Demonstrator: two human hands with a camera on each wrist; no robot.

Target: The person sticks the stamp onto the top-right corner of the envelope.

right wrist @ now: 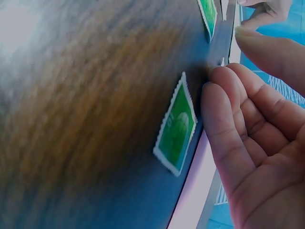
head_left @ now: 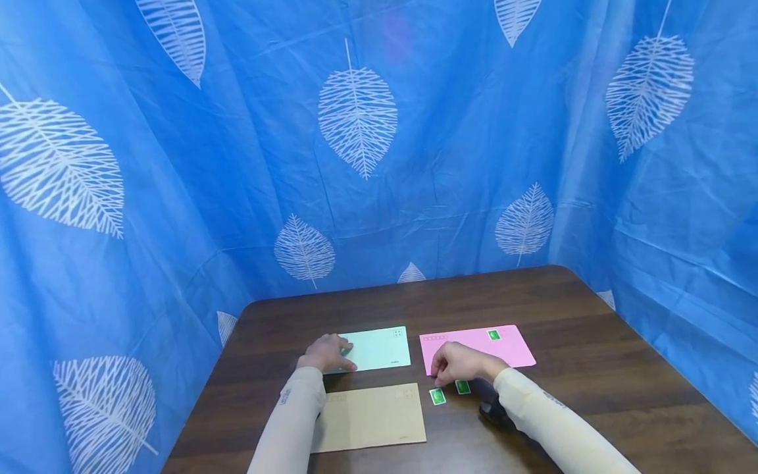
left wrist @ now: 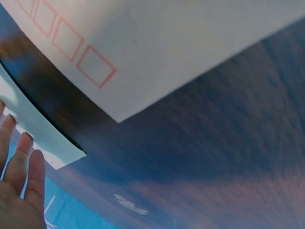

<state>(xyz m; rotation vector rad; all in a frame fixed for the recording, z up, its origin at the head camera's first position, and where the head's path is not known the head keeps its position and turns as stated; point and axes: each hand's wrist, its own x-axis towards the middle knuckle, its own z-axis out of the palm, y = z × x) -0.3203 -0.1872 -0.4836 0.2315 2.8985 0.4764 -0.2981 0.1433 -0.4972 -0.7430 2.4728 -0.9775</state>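
My left hand [head_left: 326, 353] rests on the left end of a pale green envelope [head_left: 379, 349], fingers extended over it. Fingers [left wrist: 34, 183] of that hand lie along this envelope's edge in the left wrist view. Low over the table, my right hand [head_left: 464, 362] covers part of a pink envelope [head_left: 515, 345] in the head view. Its fingers bend loosely, with the thumb [right wrist: 271, 55] apart from them. Close by lie two green stamps, one left [head_left: 437, 396] and one right [head_left: 462, 387]. A small white corner [right wrist: 222, 62] shows beside the fingertips; the rest is hidden.
A tan envelope [head_left: 373, 418] lies in front of the green one, partly beneath the left forearm. Another green stamp [head_left: 494, 335] is on the pink envelope's upper right. A dark object [head_left: 493, 411] shows beside the right wrist. A blue leaf-patterned curtain [head_left: 414, 164] surrounds the wooden table [head_left: 592, 368].
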